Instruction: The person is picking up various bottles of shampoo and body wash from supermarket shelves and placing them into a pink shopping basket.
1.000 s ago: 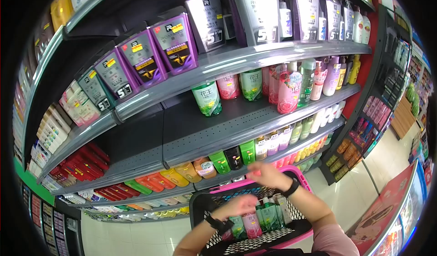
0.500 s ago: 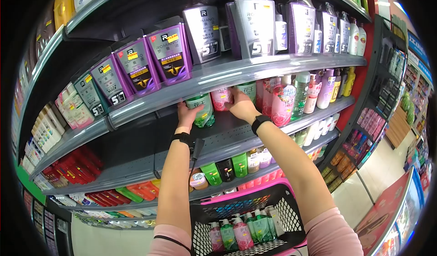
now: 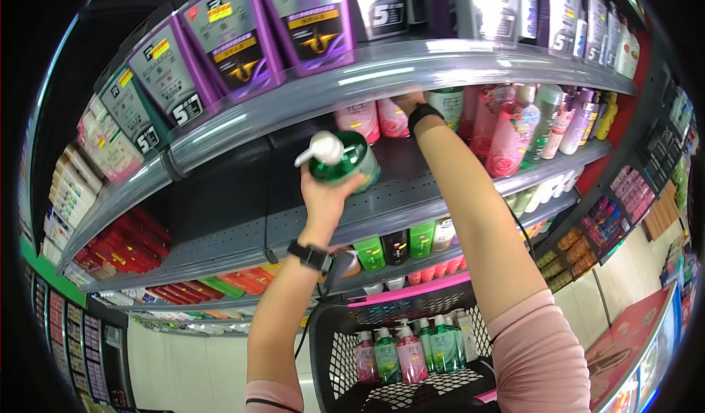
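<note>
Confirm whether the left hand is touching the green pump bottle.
Touching. The head view shows the left hand gripping the green pump bottle from below, with no gap between them.

A black strap (image 3: 310,255) circles the wrist just behind the left hand (image 3: 323,201), a dark cord (image 3: 335,270) hanging off it. A like black band (image 3: 424,113) sits behind the right hand (image 3: 407,102). Farther from each grip, pale pink sleeves (image 3: 540,350) begin, the left one dark-edged.
</note>
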`<state>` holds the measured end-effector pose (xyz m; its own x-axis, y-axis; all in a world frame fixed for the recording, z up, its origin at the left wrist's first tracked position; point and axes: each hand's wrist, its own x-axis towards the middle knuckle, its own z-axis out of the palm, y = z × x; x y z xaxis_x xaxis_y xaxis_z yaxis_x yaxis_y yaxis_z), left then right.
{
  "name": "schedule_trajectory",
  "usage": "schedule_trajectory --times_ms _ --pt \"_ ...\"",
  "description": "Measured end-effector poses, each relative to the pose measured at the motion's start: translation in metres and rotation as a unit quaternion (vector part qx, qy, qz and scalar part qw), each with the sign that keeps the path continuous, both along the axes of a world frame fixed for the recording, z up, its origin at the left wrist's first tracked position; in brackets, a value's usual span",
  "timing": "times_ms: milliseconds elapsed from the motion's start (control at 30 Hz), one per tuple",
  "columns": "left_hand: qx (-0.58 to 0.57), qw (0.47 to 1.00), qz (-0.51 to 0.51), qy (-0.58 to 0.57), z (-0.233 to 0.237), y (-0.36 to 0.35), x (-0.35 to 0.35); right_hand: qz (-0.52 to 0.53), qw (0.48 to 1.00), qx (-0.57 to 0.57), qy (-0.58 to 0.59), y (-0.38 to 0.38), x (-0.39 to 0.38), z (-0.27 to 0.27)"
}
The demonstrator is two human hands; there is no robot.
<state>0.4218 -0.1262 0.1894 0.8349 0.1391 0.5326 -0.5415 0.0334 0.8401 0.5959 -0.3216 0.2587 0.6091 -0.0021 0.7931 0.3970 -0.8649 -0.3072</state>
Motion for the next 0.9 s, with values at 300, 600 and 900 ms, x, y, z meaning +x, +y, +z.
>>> schedule_trajectory --times_ms 300,600,900 --pt "0.092 0.986 -0.003 -0.142 -0.012 0.058 -0.128 0.069 0.966 0.246 -0.037 0.005 -0.015 0.005" --pt "0.029 0.992 -0.039 -0.114 -0.047 0.079 -0.225 0.095 0.962 0.215 -0.141 0.019 -0.095 -0.022" --pt "0.121 0.951 -0.088 0.272 -0.108 0.074 -0.295 0.312 0.889 0.330 -0.057 -0.005 -0.329 -0.016"
